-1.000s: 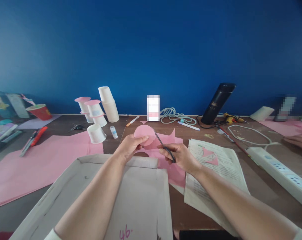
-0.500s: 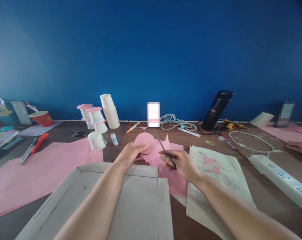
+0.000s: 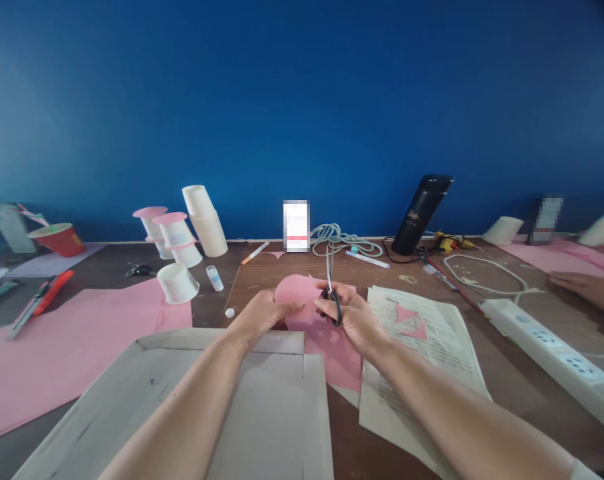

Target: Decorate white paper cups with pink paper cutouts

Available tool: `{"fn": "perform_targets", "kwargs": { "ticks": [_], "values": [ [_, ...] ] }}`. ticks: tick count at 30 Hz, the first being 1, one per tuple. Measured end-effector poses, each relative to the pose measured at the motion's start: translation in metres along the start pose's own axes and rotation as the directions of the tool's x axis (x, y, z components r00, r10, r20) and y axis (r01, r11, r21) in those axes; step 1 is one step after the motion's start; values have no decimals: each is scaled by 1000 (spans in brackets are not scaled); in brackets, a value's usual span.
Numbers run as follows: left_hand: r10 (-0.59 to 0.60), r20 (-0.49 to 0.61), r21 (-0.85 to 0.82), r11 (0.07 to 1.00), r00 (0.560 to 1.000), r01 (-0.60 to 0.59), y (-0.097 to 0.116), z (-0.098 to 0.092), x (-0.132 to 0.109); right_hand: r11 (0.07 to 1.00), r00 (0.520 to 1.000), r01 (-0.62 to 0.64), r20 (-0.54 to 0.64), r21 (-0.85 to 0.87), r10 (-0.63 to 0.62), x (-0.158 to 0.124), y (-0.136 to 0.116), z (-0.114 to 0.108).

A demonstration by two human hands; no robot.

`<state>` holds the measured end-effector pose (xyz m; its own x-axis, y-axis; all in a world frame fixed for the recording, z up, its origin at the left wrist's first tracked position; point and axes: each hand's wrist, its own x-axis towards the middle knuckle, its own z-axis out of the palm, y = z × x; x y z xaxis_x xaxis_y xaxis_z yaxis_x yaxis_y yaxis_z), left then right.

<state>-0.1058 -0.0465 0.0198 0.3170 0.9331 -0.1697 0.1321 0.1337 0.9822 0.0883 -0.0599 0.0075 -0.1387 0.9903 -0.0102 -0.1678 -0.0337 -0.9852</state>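
My left hand [image 3: 262,315] pinches a round pink paper disc [image 3: 296,293] just above the table. Beside it, my right hand [image 3: 349,317] grips small black-handled scissors [image 3: 331,288] with the blades pointing up and away, touching the disc's right edge. Under both hands lies a cut sheet of pink paper [image 3: 332,340]. In front of me sits a flattened grey cardboard tray [image 3: 192,400].
White paper cups [image 3: 178,283], some capped with pink discs, stand at back left beside a glue tube [image 3: 213,277]. A large pink sheet [image 3: 72,340] lies left, printed pages [image 3: 432,347] right, with a power strip [image 3: 547,347], a black flask [image 3: 422,213], and another person's hand [image 3: 585,288] far right.
The scissors have swung from a slanted pose to upright and moved in against the disc. My hands came closer together, and the camera view shifted slightly right.
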Motion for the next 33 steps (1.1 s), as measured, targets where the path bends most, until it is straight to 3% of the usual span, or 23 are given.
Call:
{"fn": "perform_targets", "kwargs": {
  "ticks": [5, 13, 22, 33],
  "values": [
    [-9, -83, -79, 997, 996, 3, 0, 13, 4, 998, 998, 4, -65, 61, 0, 2, 2, 4],
    [-44, -188, -495, 867, 981, -56, -1, 32, 10, 991, 987, 45, -160, 126, -24, 5, 9, 15],
    [-3, -252, -662, 730, 968, -170, 4, 24, 8, 982, 993, -89, 55, -168, 100, -9, -6, 17],
    [-23, -314, -737, 636, 949, -228, 2, 18, 11, 973, 988, 9, 150, -230, 26, -11, -10, 13]
  ]
}}
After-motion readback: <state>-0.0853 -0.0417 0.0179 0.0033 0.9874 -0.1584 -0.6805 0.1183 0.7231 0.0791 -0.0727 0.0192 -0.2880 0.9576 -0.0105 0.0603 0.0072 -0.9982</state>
